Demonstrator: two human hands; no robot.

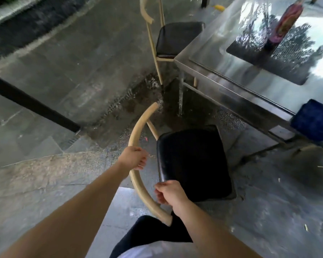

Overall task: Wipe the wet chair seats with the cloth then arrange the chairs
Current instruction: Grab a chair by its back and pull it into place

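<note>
**Both hands gripping the near chair's curved backrest**

Left hand has its grip closed round the tan curved backrest of the near chair, fingers curled over the rail about midway along its arc. Right hand grips the same rail lower down, near the end closest to the person, with fingers wrapped under it and knuckles up. Both forearms reach forward from the bottom of the view, the left one long and nearly straight, the right one bent in from the right side.

Black and glossy, the near chair's seat lies just beyond the right hand. Its far corner sits close to the leg of the steel worktop, with a narrow strip of wet floor between them. A blue cloth hangs over the worktop's near edge, well apart from both hands. A 2nd chair stands further off, its black seat tucked against the worktop's left edge. A pink bottle stands on the worktop top. A black bar crosses the floor to the left, leaving open floor on that side of the near chair. One dark-clad leg of the person shows beneath the backrest's end.
</note>
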